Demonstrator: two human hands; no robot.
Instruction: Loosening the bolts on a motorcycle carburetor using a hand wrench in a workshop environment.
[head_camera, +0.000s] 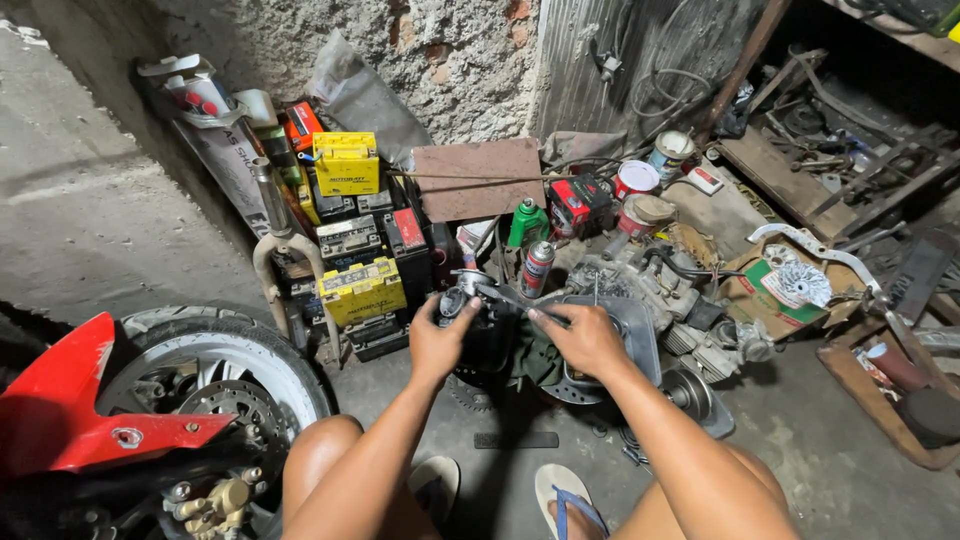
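Observation:
My left hand (440, 340) grips a small dark metal engine part (468, 300) held up in front of me. My right hand (585, 338) holds a thin tool (510, 298) whose tip reaches the part from the right. Under both hands a grey metal pan (635, 330) lies on the floor, with a dark green rag (535, 362) beside it. Part of the metal piece is hidden behind my left fingers.
A motorcycle front wheel (215, 375) with a red fender (75, 415) stands at left. Stacked yellow and black batteries (360, 245) line the wall. Spray cans (537, 268), paint tins (636, 180), an engine block (680, 295) and scrap metal (840, 150) crowd the right.

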